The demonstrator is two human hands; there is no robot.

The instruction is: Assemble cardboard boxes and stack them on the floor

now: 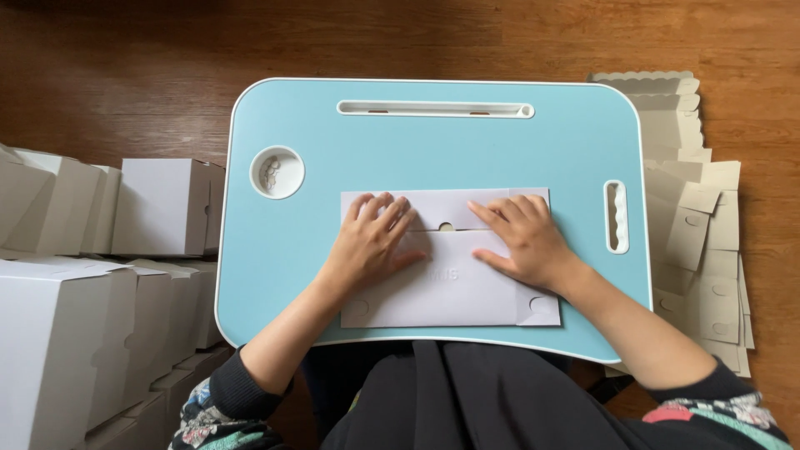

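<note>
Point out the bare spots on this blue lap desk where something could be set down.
The lap desk is bare between the top slot and the flat white box blank, and on its left below the cup hole. Both the left hand and right hand press the blank, crowding the centre.

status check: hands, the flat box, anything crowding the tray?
Left hand and right hand both flat, pressing the folded white box blank on the blue lap tray. Nothing on the blank besides the hands.

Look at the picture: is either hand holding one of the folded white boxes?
No: both the left hand and right hand press flat on the cardboard sheet on the blue tray.
</note>
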